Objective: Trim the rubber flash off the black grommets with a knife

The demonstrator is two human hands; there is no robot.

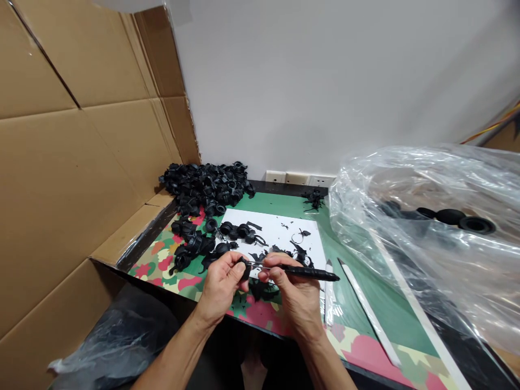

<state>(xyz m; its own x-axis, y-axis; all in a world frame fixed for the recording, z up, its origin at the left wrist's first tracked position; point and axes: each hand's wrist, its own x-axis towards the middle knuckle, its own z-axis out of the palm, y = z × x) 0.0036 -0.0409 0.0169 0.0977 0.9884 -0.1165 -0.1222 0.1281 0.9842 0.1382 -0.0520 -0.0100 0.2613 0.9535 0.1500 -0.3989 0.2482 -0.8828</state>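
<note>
My left hand (222,281) pinches a small black rubber part (244,269) between thumb and fingertips. My right hand (296,290) is closed around a slim black-handled tool (312,272), held like a pen. Its thin metal end points left and reaches the rubber part; the exact shape of the tip is too small to tell. Beneath both hands lies a white sheet (280,221), strewn with black rubber scraps (299,252). More black rubber parts (194,244) lie just left of the sheet.
A large pile of black rubber parts (207,184) sits against the cardboard box (101,146) at the left. Two white strips (369,314) lie right of the sheet on the green mat (349,295). A clear plastic bag (406,179) with black round parts fills the right side.
</note>
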